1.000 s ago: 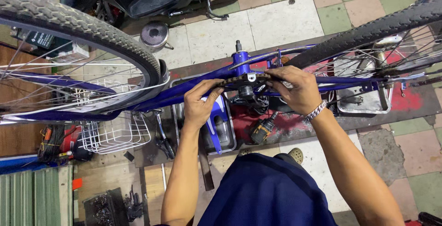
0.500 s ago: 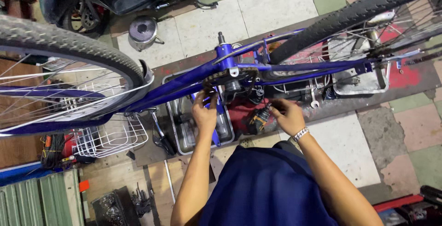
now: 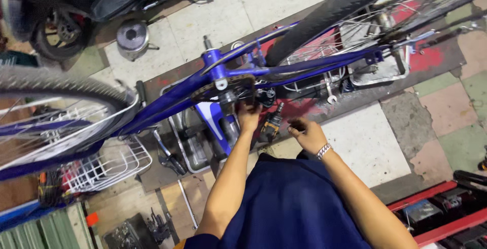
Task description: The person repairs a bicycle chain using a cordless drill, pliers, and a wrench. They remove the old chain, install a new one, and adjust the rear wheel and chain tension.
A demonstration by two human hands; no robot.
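— Two hands under one upturned blue bicycle frame [image 3: 167, 99]: where exactly?

— The left hand [image 3: 248, 117] reaches up to the chainring [image 3: 223, 87] at the bottom bracket, grip pressed around a part there, probably to steady it. The right hand [image 3: 307, 135] hangs lower, fingers curled; whether it pinches anything I cannot tell.

— Why upside down?

— Likely so the drivetrain faces the person. A power drill [image 3: 271, 123] lies on the floor between the hands.

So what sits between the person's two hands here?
In the head view, a cordless power tool lies on the floor between the left hand, up at the bike's crank, and the right hand.
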